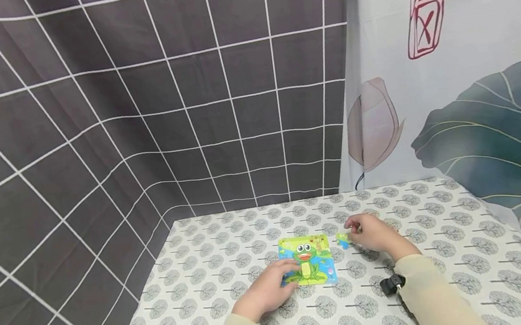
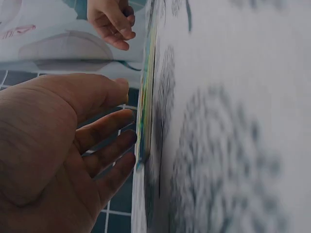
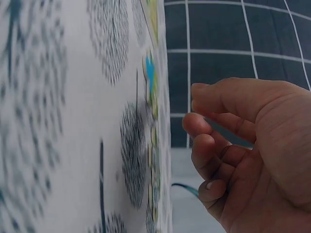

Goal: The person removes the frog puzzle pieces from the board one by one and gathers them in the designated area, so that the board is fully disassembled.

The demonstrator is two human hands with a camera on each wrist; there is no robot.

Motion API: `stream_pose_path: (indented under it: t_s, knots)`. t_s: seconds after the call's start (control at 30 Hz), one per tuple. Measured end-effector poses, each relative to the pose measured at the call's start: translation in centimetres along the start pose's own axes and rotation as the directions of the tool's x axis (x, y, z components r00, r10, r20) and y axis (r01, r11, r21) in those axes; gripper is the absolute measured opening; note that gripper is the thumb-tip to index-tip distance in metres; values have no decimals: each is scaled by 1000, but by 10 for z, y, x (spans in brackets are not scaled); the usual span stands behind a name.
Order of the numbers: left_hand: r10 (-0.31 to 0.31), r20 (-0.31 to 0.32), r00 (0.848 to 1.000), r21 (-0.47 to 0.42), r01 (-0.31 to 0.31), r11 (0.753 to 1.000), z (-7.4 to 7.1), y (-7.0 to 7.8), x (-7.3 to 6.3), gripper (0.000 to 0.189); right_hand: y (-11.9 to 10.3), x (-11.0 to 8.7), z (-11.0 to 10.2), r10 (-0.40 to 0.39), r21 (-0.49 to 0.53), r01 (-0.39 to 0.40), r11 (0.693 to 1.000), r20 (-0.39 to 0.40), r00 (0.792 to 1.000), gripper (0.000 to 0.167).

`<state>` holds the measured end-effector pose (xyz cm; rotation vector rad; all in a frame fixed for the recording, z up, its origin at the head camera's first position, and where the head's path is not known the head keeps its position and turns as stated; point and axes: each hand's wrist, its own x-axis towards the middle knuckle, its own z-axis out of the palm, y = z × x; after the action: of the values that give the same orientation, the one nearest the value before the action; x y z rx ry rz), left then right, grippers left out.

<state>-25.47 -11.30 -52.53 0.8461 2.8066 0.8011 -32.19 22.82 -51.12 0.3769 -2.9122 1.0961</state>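
A square frog jigsaw puzzle [image 1: 322, 250] lies flat on the table, showing a green frog against yellow-green and blue. My left hand [image 1: 270, 287] is at its left side, fingers spread and fairly straight over the frog picture. In the left wrist view, the fingertips [image 2: 127, 138] come right up to the thin edge of the puzzle [image 2: 145, 102]. To the right of the board lies a loose blue and green puzzle piece [image 1: 343, 240]. Above it is my right hand [image 1: 371, 231], fingers loosely bent with nothing between them. The right wrist view shows this blue-topped piece [image 3: 150, 73] below the fingertips.
A white cloth printed with grey trees [image 1: 319, 323] covers the table. Behind stands a dark curtain with white grid lines [image 1: 255, 120]; a pale curtain with leaf prints [image 1: 483, 146] hangs at the right. More thin pieces [image 3: 154, 189] lie along the cloth in the right wrist view.
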Motion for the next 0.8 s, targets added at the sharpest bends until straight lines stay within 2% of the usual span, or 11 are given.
stream_pose_path:
  t_s: [0.27, 0.53, 0.67, 0.8]
  knots:
    - [-20, -5, 1000, -17, 20, 1000, -9, -4, -15, 45, -19, 3, 16, -7, 5, 7, 1000, 10, 1000, 26]
    - [-25, 8, 1000, -29, 25, 999, -9, -8, -21, 43, -41, 11, 43, 17, -4, -17, 1000, 26, 1000, 23]
    - [-33, 28, 999, -22, 33, 999, -8, -8, -22, 43, -53, 13, 59, -22, -23, 23, 999, 54, 998, 23]
    - [-32, 38, 999, -16, 33, 999, -8, -7, -22, 43, -66, 12, 71, -57, -32, 61, 998, 119, 991, 24]
